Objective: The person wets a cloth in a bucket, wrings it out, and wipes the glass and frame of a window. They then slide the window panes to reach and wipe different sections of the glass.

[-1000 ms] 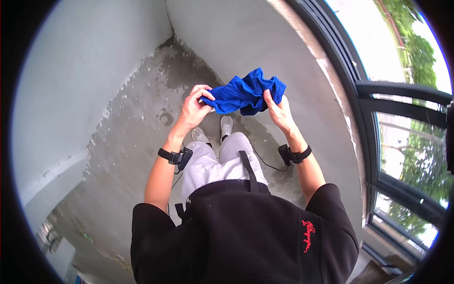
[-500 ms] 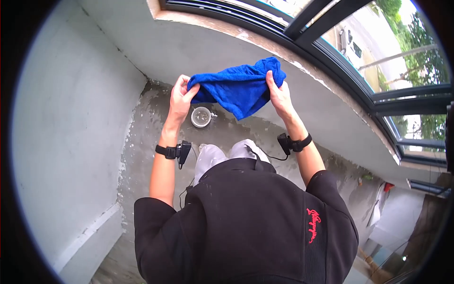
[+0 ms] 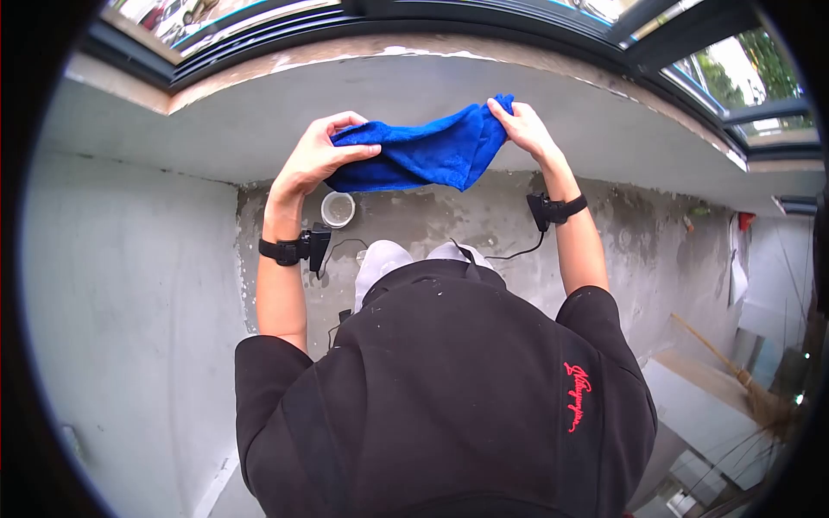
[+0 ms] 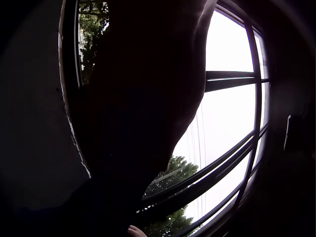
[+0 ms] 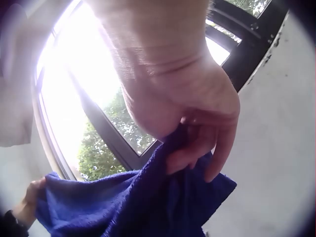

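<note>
Gray wall [image 3: 259, 129] is ahead, big window [image 3: 414, 30] above it. My blue cloth [image 3: 423, 157] is in the air btwn my L hand [image 3: 318, 159] and R hand [image 3: 529, 129], long way going L to R, R end a bit farther fwd. Both hands pinch it, one per end, so neither's nearer. White tub [image 3: 338, 209] sits below the L end.

Red cursive lettering [image 3: 574, 396] stands on the black short-sleeved fabric top [image 3: 449, 388], apparently too small to read reliably.
</note>
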Tool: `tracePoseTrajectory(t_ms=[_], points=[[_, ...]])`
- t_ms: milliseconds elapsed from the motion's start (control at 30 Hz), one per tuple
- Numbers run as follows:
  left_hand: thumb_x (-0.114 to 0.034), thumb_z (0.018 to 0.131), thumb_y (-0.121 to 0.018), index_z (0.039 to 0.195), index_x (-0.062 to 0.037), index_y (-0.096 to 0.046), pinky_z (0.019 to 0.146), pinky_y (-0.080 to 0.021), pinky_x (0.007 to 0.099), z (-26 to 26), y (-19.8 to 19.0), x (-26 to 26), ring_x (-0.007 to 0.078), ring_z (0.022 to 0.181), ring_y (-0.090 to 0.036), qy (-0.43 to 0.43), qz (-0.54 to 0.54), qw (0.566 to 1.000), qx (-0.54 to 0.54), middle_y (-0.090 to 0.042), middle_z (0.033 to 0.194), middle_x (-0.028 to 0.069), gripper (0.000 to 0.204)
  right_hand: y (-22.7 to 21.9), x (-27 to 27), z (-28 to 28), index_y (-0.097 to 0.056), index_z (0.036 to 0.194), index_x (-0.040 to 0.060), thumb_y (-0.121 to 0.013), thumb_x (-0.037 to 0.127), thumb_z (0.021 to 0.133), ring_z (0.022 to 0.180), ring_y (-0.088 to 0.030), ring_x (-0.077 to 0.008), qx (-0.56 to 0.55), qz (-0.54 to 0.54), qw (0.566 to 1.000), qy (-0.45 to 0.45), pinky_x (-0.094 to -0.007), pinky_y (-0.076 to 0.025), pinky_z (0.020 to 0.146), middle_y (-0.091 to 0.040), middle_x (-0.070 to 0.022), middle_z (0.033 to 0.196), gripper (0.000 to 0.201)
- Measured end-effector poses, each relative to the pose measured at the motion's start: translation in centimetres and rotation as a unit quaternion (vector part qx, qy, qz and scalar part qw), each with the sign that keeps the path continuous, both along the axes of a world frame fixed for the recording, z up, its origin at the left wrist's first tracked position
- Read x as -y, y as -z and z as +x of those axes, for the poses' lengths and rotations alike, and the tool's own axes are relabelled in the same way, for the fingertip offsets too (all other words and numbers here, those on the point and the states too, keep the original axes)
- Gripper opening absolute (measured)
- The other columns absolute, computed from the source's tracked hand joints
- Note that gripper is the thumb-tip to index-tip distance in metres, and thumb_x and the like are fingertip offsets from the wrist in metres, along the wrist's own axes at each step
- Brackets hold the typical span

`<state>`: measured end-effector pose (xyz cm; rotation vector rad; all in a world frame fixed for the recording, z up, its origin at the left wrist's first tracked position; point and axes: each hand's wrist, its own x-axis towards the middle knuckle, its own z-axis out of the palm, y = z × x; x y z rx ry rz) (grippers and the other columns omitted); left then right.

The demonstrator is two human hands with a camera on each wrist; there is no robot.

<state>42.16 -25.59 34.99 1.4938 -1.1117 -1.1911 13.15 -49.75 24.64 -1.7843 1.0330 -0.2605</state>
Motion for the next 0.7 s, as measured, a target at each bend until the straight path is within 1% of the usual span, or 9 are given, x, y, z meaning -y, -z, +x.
tracePoseTrajectory(t_ms=[167, 300, 367, 400, 533, 567, 633, 667, 700], points=[[-0.019, 0.089, -0.078, 0.1, -0.0067, -0.068, 0.079, -0.047, 0.0205, -8.3, -3.1, 5.4, 0.0036, 0.084, -0.058, -0.036, -0.037, 0.998, -0.037, -0.066, 0.091, -0.0043, 0.019, 1.6, 2.6, -9.8, -0.07, 0.09, 0.0029, -0.071, 0.046, 0.093, 0.069, -0.06, -0.0068, 0.028, 0.006, 0.986, 0.162, -0.0266, -0.05, 0.063, -0.068, -0.0011, 0.08, 0.043], [-0.018, 0.094, -0.073, 0.108, -0.0072, -0.069, 0.076, -0.048, 0.0197, -13.9, -3.4, 9.6, 0.0025, 0.084, -0.058, -0.042, -0.079, 0.996, -0.027, -0.067, 0.093, -0.0046, 0.018, 6.0, 4.6, -15.2, -0.069, 0.089, -0.0018, -0.076, 0.037, 0.089, 0.072, -0.065, -0.0105, 0.072, 0.026, 0.969, 0.236, -0.0272, -0.052, 0.067, -0.07, -0.006, 0.076, 0.039], [-0.018, 0.095, -0.072, 0.11, -0.007, -0.069, 0.076, -0.049, 0.02, -15.0, -3.7, 9.4, 0.0024, 0.084, -0.059, -0.037, -0.084, 0.995, -0.03, -0.067, 0.094, -0.0047, 0.019, 7.9, 3.4, -16.1, -0.067, 0.099, -0.0009, -0.075, 0.031, 0.091, 0.071, -0.065, -0.0098, 0.115, -0.049, 0.963, 0.24, -0.0256, -0.053, 0.065, -0.072, -0.0058, 0.081, 0.034], [-0.018, 0.096, -0.071, 0.11, -0.0055, -0.069, 0.075, -0.049, 0.0206, -15.6, -3.6, 10.3, 0.0026, 0.083, -0.059, -0.019, -0.075, 0.997, 0.015, -0.067, 0.093, -0.0043, 0.019, 6.3, 2.9, -16.3, -0.063, 0.105, 0.0009, -0.072, 0.028, 0.095, 0.07, -0.063, -0.0087, 0.207, 0.001, 0.946, 0.248, -0.0242, -0.051, 0.064, -0.07, -0.0039, 0.081, 0.03], [-0.018, 0.097, -0.068, 0.11, -0.0021, -0.067, 0.073, -0.049, 0.0212, -16.1, -4.0, 11.6, 0.0032, 0.081, -0.059, 0.073, -0.044, 0.982, 0.167, -0.067, 0.089, -0.003, 0.02, 1.6, 2.6, -16.9, -0.058, 0.106, 0.0041, -0.069, 0.026, 0.098, 0.069, -0.055, -0.0039, 0.305, 0.081, 0.913, 0.258, -0.0216, -0.043, 0.061, -0.064, 0.001, 0.076, 0.025], [-0.017, 0.096, -0.068, 0.108, -0.0022, -0.067, 0.074, -0.05, 0.0224, -15.2, -3.0, 11.3, 0.0061, 0.082, -0.06, 0.087, -0.023, 0.985, 0.15, -0.066, 0.09, 0.0002, 0.019, 0.6, 2.7, -16.8, -0.058, 0.106, 0.0041, -0.069, 0.026, 0.098, 0.069, -0.055, -0.0039, 0.308, 0.079, 0.912, 0.261, -0.0216, -0.043, 0.061, -0.064, 0.001, 0.076, 0.025], [-0.015, 0.094, -0.069, 0.108, -0.003, -0.066, 0.077, -0.051, 0.0246, -14.1, -2.6, 9.7, 0.0102, 0.085, -0.062, 0.103, 0.004, 0.954, 0.283, -0.064, 0.092, 0.0035, 0.018, -1.1, 2.1, -16.9, -0.057, 0.107, 0.0043, -0.067, 0.026, 0.099, 0.07, -0.054, -0.0032, 0.355, -0.009, 0.911, 0.208, -0.0218, -0.044, 0.062, -0.064, 0.0005, 0.077, 0.025], [-0.016, 0.091, -0.071, 0.105, -0.0034, -0.066, 0.082, -0.052, 0.0313, -13.4, -1.8, 9.1, 0.019, 0.089, -0.066, 0.099, 0.013, 0.958, 0.268, -0.064, 0.097, 0.0096, 0.019, -2.6, 1.9, -17.1, -0.057, 0.108, 0.0036, -0.067, 0.026, 0.099, 0.075, -0.057, -0.0035, 0.338, -0.026, 0.918, 0.206, -0.0215, -0.048, 0.067, -0.066, -0.0013, 0.081, 0.026], [-0.016, 0.091, -0.071, 0.105, -0.0034, -0.066, 0.082, -0.052, 0.0313, -12.9, -1.2, 8.6, 0.019, 0.089, -0.066, 0.103, 0.012, 0.958, 0.267, -0.064, 0.097, 0.0096, 0.019, -4.2, 1.6, -17.0, -0.057, 0.108, 0.0036, -0.067, 0.026, 0.099, 0.075, -0.057, -0.0035, 0.337, -0.027, 0.918, 0.209, -0.0215, -0.048, 0.067, -0.066, -0.0013, 0.081, 0.026]])
